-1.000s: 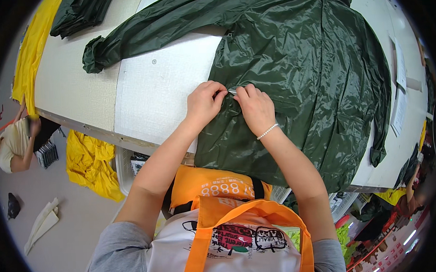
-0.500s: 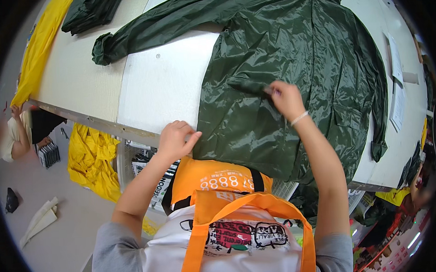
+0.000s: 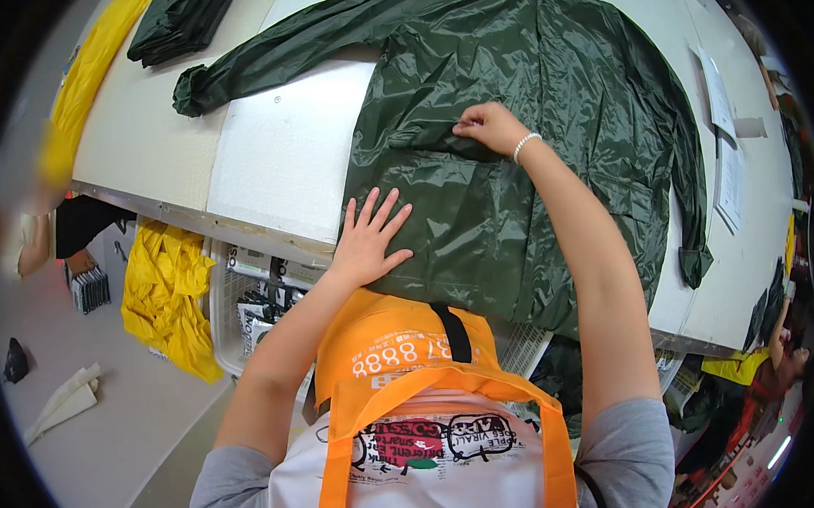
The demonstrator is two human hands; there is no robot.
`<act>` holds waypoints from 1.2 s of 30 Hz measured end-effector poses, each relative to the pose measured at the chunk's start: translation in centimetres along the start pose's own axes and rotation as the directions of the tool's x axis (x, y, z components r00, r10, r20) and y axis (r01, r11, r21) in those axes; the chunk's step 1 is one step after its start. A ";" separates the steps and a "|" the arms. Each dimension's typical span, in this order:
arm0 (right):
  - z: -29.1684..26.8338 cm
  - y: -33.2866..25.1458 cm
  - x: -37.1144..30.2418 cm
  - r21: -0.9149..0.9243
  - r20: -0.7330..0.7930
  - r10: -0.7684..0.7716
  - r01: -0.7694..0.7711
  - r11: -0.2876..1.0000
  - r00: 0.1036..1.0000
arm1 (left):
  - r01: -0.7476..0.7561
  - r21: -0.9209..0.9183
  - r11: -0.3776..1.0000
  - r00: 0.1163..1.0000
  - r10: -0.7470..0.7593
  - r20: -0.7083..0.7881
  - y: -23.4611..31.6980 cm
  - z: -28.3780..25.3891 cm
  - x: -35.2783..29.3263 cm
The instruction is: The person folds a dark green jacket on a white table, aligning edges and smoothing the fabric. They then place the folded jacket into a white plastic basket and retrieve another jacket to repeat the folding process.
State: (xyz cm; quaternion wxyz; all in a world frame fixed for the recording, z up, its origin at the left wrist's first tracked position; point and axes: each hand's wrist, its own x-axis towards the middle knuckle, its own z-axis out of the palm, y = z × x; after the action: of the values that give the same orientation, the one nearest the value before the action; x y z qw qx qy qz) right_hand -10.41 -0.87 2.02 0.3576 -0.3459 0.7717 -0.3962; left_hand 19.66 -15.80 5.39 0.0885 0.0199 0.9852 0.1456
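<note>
A shiny dark green rain jacket (image 3: 480, 251) lies spread over the white table, one sleeve stretched out to the left and the other down the right side. My left hand (image 3: 368, 239) rests flat on its lower left part with the fingers spread. Higher up, my right hand (image 3: 492, 129), a beaded bracelet on the wrist, pinches the edge of the pocket flap (image 3: 429, 137). The flap is lifted, and the dark pocket opening shows below it.
Folded dark green garments (image 3: 174, 26) lie at the table's far left, beside a yellow garment (image 3: 99, 72). Below the table edge, yellow fabric (image 3: 165, 296) hangs over a white basket (image 3: 221, 330) of packages. Paper sheets (image 3: 729, 181) lie on the right. Another person's blurred arm (image 3: 36, 238) is at left.
My left hand has moved from the jacket's edge onto it and spread flat. My right hand has shifted up and left, raising the pocket flap.
</note>
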 end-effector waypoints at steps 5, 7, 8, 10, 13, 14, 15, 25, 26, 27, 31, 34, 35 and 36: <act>1.5 -1.2 -2.9 0.053 0.018 0.011 -0.012 0.999 1.000 | 0.016 -0.013 1.000 1.000 -0.016 -0.019 0.5 0.6 -0.5; 2.5 -1.6 -4.4 0.071 -0.006 -0.013 0.013 0.997 1.000 | 0.015 -0.036 0.999 1.000 -0.016 -0.023 0.8 0.9 -1.0; 3.4 -0.8 -5.1 0.093 0.035 -0.018 0.015 0.996 0.999 | 0.014 -0.040 0.999 1.000 -0.014 -0.018 1.1 0.9 -1.2; 5.3 -0.4 -6.9 0.018 0.061 -0.017 0.016 1.000 0.998 | -0.057 -0.157 0.986 0.997 0.049 -0.056 0.6 1.0 -2.2; 6.1 -2.9 -9.2 -0.104 -0.026 0.069 -0.072 0.992 0.997 | 0.031 -0.360 0.933 0.976 -0.107 -0.192 -4.9 -2.1 -1.7; 6.4 -3.4 -9.6 -0.056 -0.062 0.102 -0.106 0.993 0.993 | 0.076 -0.402 0.912 0.946 -0.194 -0.261 -8.0 -3.2 -1.4; 6.8 -3.1 -9.8 -0.059 -0.121 0.094 -0.102 0.993 0.988 | 0.197 -0.369 0.908 0.837 -0.352 -0.419 -11.8 -4.5 -0.5; 9.2 -4.2 -9.1 -0.141 -0.332 0.328 -0.390 0.910 0.885 | 0.077 -0.981 0.179 0.320 -0.936 -0.145 -40.9 -12.3 2.1; 9.2 -3.9 -9.4 0.001 -0.395 0.346 -0.376 0.926 0.851 | 0.036 -0.922 0.386 0.368 -0.863 -0.347 -38.6 -12.6 3.0; 9.2 -3.6 -9.6 0.138 -0.453 0.367 -0.343 0.929 0.813 | -0.021 -0.821 0.571 0.399 -0.748 -0.531 -34.2 -13.9 4.0; 8.1 -10.3 -8.6 0.379 -0.719 0.225 0.100 0.920 0.657 | -0.382 0.001 0.924 0.601 0.249 -0.759 -15.9 -19.3 2.8; 6.0 -18.9 -9.7 0.394 -0.659 0.097 0.233 0.889 0.746 | -0.602 0.281 0.747 0.566 0.648 -0.510 -9.0 -16.1 1.0; 5.7 -20.7 -10.2 0.385 -0.615 0.031 0.265 0.884 0.788 | -0.653 0.309 0.692 0.542 0.711 -0.447 -8.0 -15.3 0.7; 5.8 -20.8 -10.5 0.301 -0.494 -0.007 0.179 0.937 0.869 | -0.698 0.334 0.633 0.515 0.768 -0.380 -7.2 -14.3 0.4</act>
State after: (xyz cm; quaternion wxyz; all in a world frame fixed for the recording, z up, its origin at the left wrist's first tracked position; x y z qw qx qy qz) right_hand 4.91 -3.69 20.31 0.1863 -0.2063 0.7392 -0.6134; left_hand 16.63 -26.71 16.71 -0.2350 0.4029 0.8788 0.1006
